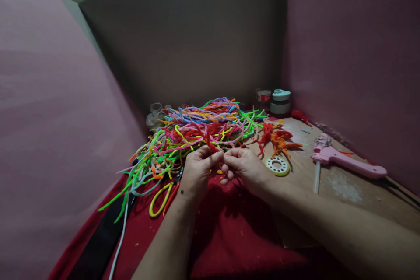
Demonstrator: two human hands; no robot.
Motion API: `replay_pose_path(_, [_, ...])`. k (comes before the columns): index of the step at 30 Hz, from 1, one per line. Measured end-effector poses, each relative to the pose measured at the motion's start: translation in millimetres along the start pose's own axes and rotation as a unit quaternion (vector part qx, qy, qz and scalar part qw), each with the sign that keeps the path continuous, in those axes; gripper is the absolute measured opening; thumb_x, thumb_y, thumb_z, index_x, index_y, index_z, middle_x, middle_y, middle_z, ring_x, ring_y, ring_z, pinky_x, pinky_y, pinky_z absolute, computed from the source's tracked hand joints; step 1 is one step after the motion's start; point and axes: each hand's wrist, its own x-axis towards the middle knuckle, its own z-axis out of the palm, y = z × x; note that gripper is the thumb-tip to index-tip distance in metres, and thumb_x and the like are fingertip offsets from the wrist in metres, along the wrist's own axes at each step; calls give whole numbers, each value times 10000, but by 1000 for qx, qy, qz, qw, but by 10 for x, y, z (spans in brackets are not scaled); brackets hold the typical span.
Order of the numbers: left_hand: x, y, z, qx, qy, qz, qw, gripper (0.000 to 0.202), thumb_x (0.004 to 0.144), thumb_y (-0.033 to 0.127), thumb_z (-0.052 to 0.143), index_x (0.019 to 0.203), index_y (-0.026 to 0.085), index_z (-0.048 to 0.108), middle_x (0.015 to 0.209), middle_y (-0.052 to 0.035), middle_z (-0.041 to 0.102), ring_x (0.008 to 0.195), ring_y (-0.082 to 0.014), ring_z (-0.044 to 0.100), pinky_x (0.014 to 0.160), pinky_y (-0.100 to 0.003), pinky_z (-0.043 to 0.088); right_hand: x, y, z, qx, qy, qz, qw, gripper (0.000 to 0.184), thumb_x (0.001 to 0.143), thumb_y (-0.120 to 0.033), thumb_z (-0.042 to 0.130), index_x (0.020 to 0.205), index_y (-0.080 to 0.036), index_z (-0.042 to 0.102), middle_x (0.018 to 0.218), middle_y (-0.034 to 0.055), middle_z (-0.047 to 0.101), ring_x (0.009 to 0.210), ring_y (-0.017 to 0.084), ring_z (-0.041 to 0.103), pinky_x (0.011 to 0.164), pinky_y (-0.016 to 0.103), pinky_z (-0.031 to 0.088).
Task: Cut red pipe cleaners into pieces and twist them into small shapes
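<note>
A fuzzy red pipe cleaner (209,134) stands up from the fingers of my left hand (197,171), which pinches it between thumb and forefinger. My right hand (248,167) meets the left at the fingertips, closed in a pinch at the lower end of the same piece; the fingers mostly hide that end. Just beyond both hands spreads a large heap of colourful pipe cleaners (197,124). Beside my left wrist lies a pair of pliers or cutters with yellow and red handles (160,200), partly covered by the forearm.
Right of the hands lie red and orange twisted pipe-cleaner pieces (278,140), a white tape spool (277,166) and a pink glue gun (348,159) on a brown board (341,192). Jars (280,103) stand at the back. A white cable (120,245) crosses the red cloth (226,245).
</note>
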Motion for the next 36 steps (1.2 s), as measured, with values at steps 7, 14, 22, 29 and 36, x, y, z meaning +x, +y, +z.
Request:
replay_pose_path(7, [7,-62,70,72,118,77,987,226,657,307,697,590,139,561,509,50,484,464,-54,413,447,-177,325,-6,11,15,-8,4,-1,1000,234,646,-300,683,614,-133,522,482,-32,557,340,56,464,409,268,528])
replay_pose_path(14, [59,36,-22,-70,106,29,991,281,608,315,736,609,141,515,458,72,418,396,-34,349,395,-172,260,-39,-14,29,-41,0,21,999,176,680,-259,631,625,-141,514,489,-21,579,341,81,494,432,281,514])
replay_pose_path(22, [26,17,-40,-61,61,15,996,228,628,280,719,645,138,542,492,49,469,406,-58,406,394,-184,342,-33,-76,-8,-22,-45,20,999,185,642,-291,658,678,-115,617,581,44,643,550,131,604,625,299,508])
replay_pose_path(29, [13,1,-31,-51,48,6,998,210,628,275,716,657,139,559,513,36,495,415,-68,443,388,-186,373,-23,-57,-11,-2,-52,25,998,201,630,-304,680,675,-119,614,575,45,643,531,143,611,612,318,506])
replay_pose_path(36, [-10,18,17,-35,52,-25,998,239,641,309,713,650,144,541,492,57,474,386,-56,431,393,-195,412,3,-19,-10,-28,-45,4,999,200,611,-295,690,597,-112,611,536,39,627,446,116,571,541,282,475])
